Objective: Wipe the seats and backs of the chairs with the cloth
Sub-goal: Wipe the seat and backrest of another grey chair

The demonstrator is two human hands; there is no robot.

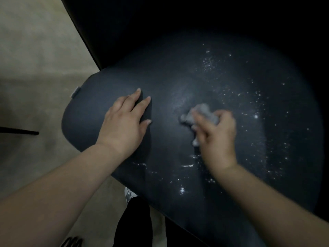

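A dark blue-grey chair seat fills the middle of the view, its dark back rising behind it. White dust and specks lie scattered over the seat's right half and near its front edge. My left hand rests flat on the seat's left part, fingers straight. My right hand grips a crumpled grey cloth and presses it on the middle of the seat; hand and cloth look blurred.
Beige floor lies to the left of the chair. A thin black bar reaches in from the left edge. Below the seat's front edge I see my dark trouser leg and part of a light shoe.
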